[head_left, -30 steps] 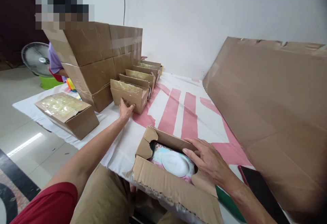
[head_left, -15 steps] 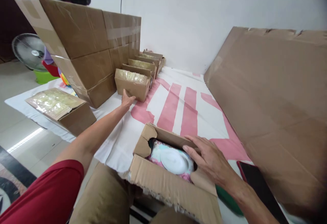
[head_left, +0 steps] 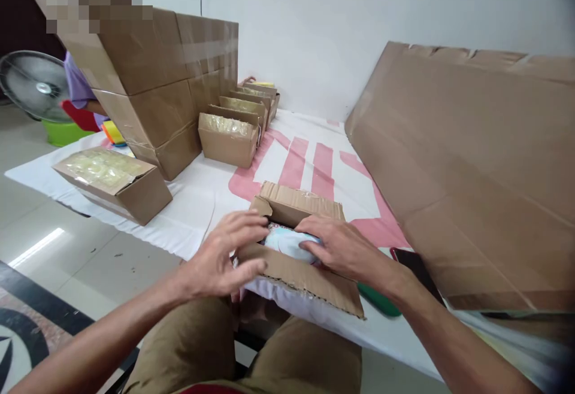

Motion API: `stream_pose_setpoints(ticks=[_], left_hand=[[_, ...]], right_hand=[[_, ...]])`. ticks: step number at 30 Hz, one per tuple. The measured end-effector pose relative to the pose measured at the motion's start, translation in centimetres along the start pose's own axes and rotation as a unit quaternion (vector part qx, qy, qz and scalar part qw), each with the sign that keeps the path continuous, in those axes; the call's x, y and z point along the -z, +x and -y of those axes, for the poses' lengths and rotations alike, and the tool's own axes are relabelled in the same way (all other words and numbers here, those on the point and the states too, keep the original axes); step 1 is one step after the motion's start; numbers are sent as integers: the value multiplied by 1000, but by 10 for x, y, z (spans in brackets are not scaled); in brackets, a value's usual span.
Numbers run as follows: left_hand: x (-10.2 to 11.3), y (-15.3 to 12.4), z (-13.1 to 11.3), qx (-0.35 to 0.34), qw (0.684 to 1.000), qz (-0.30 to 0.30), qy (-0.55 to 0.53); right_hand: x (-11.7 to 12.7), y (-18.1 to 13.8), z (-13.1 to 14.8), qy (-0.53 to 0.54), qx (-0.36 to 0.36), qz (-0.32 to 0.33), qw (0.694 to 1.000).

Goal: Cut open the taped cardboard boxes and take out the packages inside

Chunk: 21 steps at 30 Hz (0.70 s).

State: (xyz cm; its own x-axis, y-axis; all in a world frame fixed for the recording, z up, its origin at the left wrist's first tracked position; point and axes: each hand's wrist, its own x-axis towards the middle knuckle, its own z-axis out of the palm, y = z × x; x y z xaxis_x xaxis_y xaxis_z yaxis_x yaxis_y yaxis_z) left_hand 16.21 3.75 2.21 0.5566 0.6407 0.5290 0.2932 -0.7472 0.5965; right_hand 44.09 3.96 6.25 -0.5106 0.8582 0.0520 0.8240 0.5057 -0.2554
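An open cardboard box (head_left: 309,289) stands at the table's near edge with its long flaps folded outward. Inside lies a pale blue patterned package (head_left: 287,242) with a smooth oval lid on top. My right hand (head_left: 341,244) reaches into the box, thumb on the lid and fingers curled over the package's right part; the fingertips are partly hidden. At the box's left end, my left hand (head_left: 229,253) is open, fingers apart, holding nothing.
Several filled boxes (head_left: 228,142) form a row ahead. Another taped box (head_left: 121,187) sits left, beside stacked cartons (head_left: 148,82). A person in a purple sleeve (head_left: 78,79) is behind the stack. Large cardboard (head_left: 476,172) leans right, near a dark phone-like object (head_left: 417,271) and something green (head_left: 380,299).
My left hand has come back from the front box of the row to the near box. My right hand has moved from the box's rim onto the package. The near box sits farther forward.
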Motion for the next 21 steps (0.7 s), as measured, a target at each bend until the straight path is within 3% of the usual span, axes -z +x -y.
stream_pose_setpoints(ticks=[2, 5, 9, 15, 21], left_hand=[[-14, -6, -10, -52, 997, 18, 55], [-29, -18, -14, -76, 991, 10, 105], [-38, -31, -10, -86, 986, 6, 146], [-56, -34, 5, -89, 981, -31, 172], [-59, -31, 10, -102, 978, -67, 168]], right_hand=[[-5, 11, 5, -20, -28, 95, 995], [-11, 22, 11, -55, -58, 191, 978], [-21, 27, 10, -68, -69, 238, 966], [-36, 26, -9, -18, -63, 204, 977], [-25, 16, -2, 68, -101, 52, 991]])
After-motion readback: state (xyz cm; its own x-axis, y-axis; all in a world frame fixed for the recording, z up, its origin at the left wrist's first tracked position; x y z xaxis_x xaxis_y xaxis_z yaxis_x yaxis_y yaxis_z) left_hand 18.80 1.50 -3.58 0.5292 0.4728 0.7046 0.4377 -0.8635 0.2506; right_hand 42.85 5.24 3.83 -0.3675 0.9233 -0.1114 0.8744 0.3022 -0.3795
